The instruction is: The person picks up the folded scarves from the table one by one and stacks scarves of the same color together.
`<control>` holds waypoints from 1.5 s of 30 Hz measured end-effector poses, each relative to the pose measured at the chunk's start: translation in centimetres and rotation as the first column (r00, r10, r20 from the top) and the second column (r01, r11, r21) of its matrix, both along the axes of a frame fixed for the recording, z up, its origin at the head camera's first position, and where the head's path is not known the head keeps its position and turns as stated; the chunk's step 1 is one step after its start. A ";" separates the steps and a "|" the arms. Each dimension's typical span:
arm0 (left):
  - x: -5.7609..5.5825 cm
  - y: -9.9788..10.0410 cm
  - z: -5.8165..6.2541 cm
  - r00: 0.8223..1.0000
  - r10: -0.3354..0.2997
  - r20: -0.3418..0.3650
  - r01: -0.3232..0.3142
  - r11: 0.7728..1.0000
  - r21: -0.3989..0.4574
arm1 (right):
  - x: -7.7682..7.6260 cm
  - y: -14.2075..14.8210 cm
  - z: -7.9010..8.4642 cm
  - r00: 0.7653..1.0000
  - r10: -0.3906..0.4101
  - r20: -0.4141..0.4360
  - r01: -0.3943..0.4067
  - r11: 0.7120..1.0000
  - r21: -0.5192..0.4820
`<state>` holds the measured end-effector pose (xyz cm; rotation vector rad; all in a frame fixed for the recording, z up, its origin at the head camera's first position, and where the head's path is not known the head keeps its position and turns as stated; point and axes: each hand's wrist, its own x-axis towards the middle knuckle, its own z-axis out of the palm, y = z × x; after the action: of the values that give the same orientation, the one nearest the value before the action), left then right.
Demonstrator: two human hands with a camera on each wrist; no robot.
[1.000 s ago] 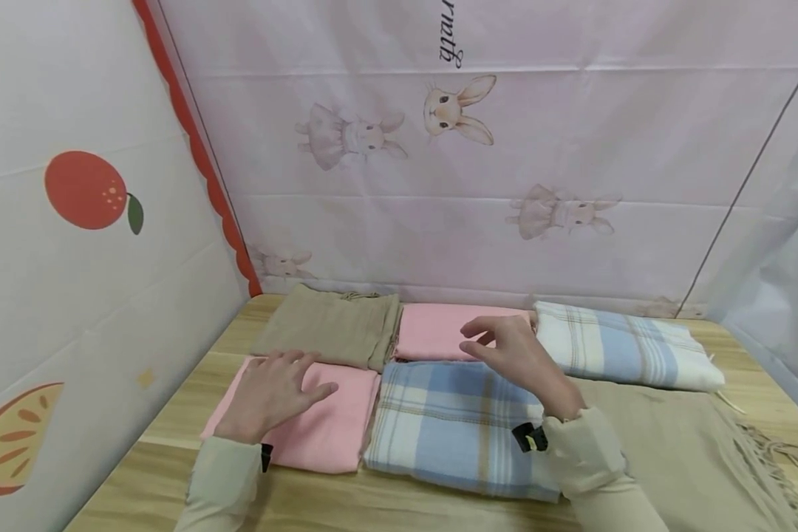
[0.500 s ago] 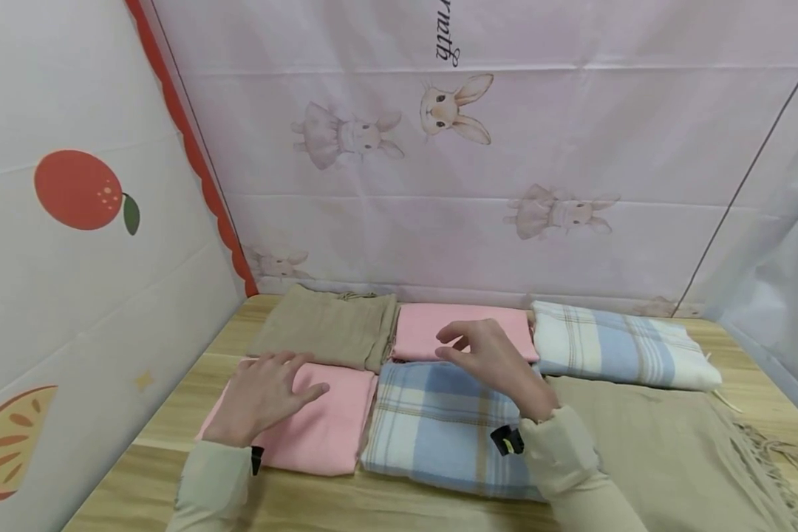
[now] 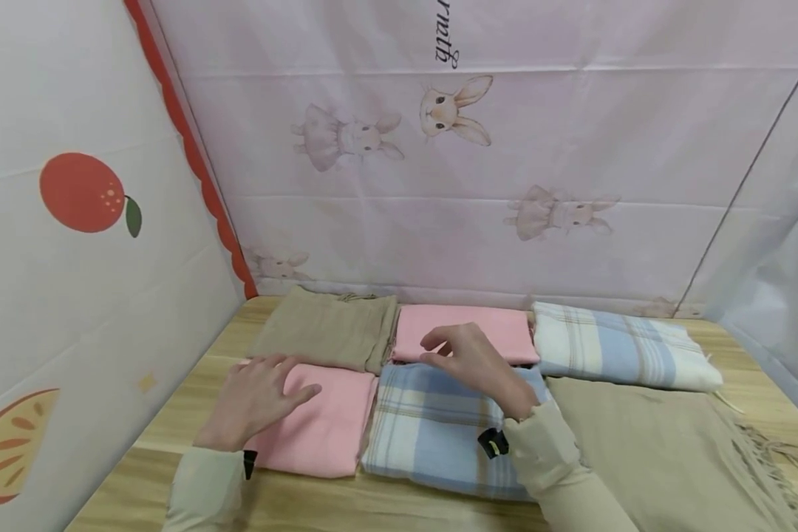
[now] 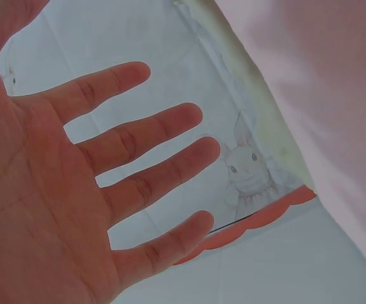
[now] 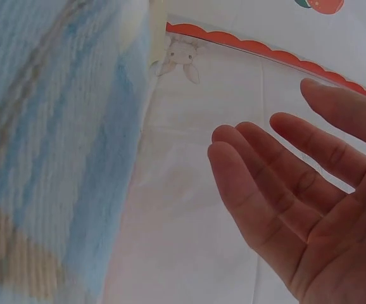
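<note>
My left hand (image 3: 249,399) hovers palm down over the left part of a folded pink scarf (image 3: 326,432) in the front row. Its fingers are spread and nearly straight in the left wrist view, with nothing in the palm. My right hand (image 3: 468,358) hangs above a folded blue-and-white plaid scarf (image 3: 425,425) at front centre, fingers relaxed and slightly bent, holding nothing. Behind it lies a second folded pink scarf (image 3: 512,332). In the right wrist view the plaid cloth (image 5: 50,152) fills the left side, apart from the fingers.
A folded olive-brown scarf (image 3: 332,325) lies at the back left, and another plaid scarf (image 3: 612,347) at the back right. A larger beige scarf with fringe (image 3: 645,443) covers the front right of the wooden table (image 3: 306,506). Printed rabbit cloth (image 3: 399,236) stands behind.
My right hand has drifted left above the plaid scarf and the far pink scarf. The left hand has shifted slightly left over the near pink one. The scarves lie as before.
</note>
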<state>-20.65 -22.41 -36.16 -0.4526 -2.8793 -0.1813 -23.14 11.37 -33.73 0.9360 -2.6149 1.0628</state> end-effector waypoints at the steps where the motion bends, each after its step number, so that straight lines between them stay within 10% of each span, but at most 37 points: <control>1: 0.0 -0.1 -0.1 1.000 0.004 0.002 -0.004 1.000 0.004 | 0.0 -0.1 0.0 1.000 0.003 0.008 -0.003 1.000 -0.001; 45: -0.6 -2.7 -0.7 0.989 0.060 0.136 -0.069 0.996 0.061 | 0.6 -7.2 -1.2 0.943 0.073 0.324 -0.065 0.997 -0.037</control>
<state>-21.22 -25.06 -36.90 -0.3474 -3.0031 -0.3056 -22.51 4.17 -34.96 0.9211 -2.8362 1.3719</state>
